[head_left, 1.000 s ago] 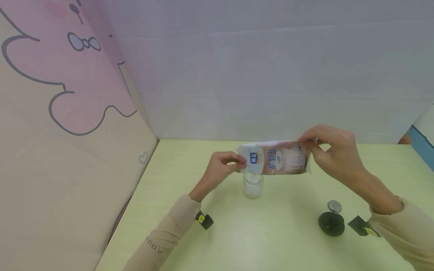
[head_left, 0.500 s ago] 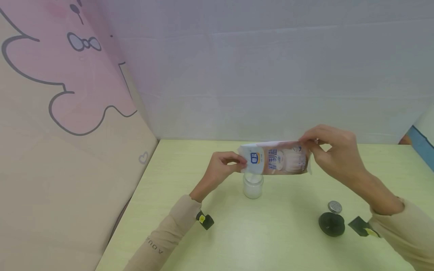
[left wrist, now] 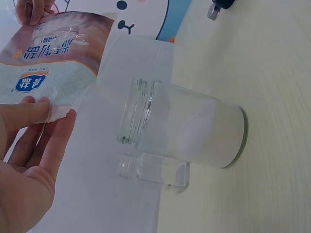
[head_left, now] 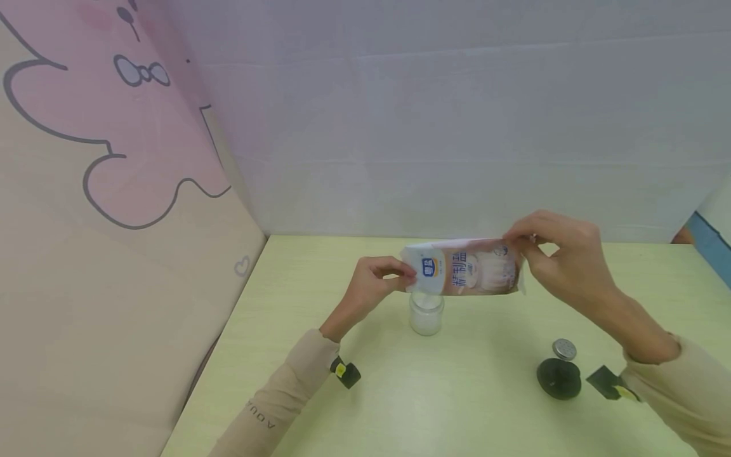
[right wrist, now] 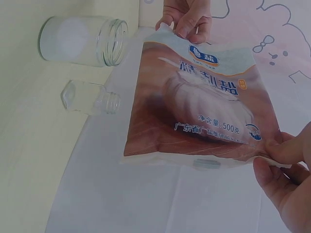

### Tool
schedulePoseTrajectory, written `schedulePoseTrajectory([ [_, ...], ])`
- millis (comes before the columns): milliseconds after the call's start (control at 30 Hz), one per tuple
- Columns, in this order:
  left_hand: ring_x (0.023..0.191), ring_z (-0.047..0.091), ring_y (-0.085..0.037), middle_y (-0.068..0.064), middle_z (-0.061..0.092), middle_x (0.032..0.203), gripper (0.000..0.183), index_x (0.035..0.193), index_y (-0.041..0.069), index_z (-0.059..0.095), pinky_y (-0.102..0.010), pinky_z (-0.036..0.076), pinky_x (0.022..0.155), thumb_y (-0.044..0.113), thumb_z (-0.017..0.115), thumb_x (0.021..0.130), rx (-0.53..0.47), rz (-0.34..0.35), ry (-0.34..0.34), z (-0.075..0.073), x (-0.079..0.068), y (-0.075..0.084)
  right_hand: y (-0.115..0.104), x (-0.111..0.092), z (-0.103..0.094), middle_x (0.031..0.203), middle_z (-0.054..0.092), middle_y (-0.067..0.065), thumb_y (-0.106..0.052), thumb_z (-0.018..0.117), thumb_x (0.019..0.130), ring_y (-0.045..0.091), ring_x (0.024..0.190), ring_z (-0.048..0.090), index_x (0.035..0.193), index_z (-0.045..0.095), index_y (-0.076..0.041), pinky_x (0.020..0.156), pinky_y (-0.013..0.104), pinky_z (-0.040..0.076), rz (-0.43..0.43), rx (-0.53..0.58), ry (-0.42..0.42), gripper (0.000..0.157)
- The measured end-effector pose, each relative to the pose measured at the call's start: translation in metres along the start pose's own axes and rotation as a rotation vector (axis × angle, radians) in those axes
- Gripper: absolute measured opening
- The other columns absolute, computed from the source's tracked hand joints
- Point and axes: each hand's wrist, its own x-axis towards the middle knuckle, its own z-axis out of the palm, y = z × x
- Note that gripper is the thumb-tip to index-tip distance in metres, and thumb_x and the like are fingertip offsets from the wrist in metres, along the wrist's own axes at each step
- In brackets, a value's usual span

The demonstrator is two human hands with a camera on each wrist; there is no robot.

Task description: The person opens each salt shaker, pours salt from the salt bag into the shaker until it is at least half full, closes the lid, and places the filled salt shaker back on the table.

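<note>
A salt bag [head_left: 485, 270], brown and pale blue with printed characters, is held sideways above the table between both hands. My left hand [head_left: 371, 285] pinches its pale blue end between thumb and fingers. At the brown end, my right hand [head_left: 565, 254] pinches the upper corner. Below the left part of the bag stands an open glass jar [head_left: 426, 317] with white contents; the bag overlaps its rim in the head view. The left wrist view shows the jar [left wrist: 189, 126] upright on the table, apart from the bag, with a small clear glass bottle [left wrist: 163, 170] behind it.
A round metal lid with holes [head_left: 564, 349] and a black round object [head_left: 559, 379] lie on the pale table [head_left: 445, 406], left of the right forearm. A grey-white cloth wall [head_left: 457, 127] closes the back, and a printed cartoon wall [head_left: 131, 266] rises at left.
</note>
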Motion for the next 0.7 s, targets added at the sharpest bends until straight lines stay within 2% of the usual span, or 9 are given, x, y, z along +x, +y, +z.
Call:
schedulePoseTrajectory([
  [200, 0.096, 0.065, -0.022, -0.013, 0.07, 0.096, 0.01, 0.092, -0.004, 0.071, -0.038, 0.057, 0.078, -0.001, 0.071, 0.082, 0.008, 0.021, -0.004, -0.001, 0.0, -0.003, 0.001, 0.0, 0.0, 0.075, 0.067, 0.003, 0.026, 0.064, 0.066, 0.0, 0.071, 0.057, 0.076, 0.071, -0.003, 0.067, 0.007, 0.047, -0.007, 0.01, 0.005, 0.031],
  [433, 0.096, 0.065, -0.021, -0.016, 0.069, 0.097, 0.011, 0.093, -0.008, 0.069, -0.037, 0.057, 0.077, -0.005, 0.069, 0.082, 0.011, 0.0, 0.003, 0.0, 0.0, -0.001, 0.002, -0.001, 0.001, 0.075, 0.067, 0.003, 0.026, 0.064, 0.066, 0.0, 0.072, 0.057, 0.076, 0.071, -0.003, 0.067, 0.007, 0.047, -0.006, 0.008, 0.01, 0.031],
  [700, 0.094, 0.065, -0.022, -0.017, 0.069, 0.095, 0.01, 0.092, -0.011, 0.068, -0.036, 0.057, 0.077, -0.008, 0.067, 0.082, 0.019, 0.01, -0.003, 0.004, -0.006, 0.022, 0.003, -0.001, 0.001, 0.075, 0.068, 0.003, 0.026, 0.064, 0.066, 0.0, 0.072, 0.057, 0.076, 0.071, -0.003, 0.068, 0.007, 0.047, -0.01, 0.007, 0.017, 0.031],
])
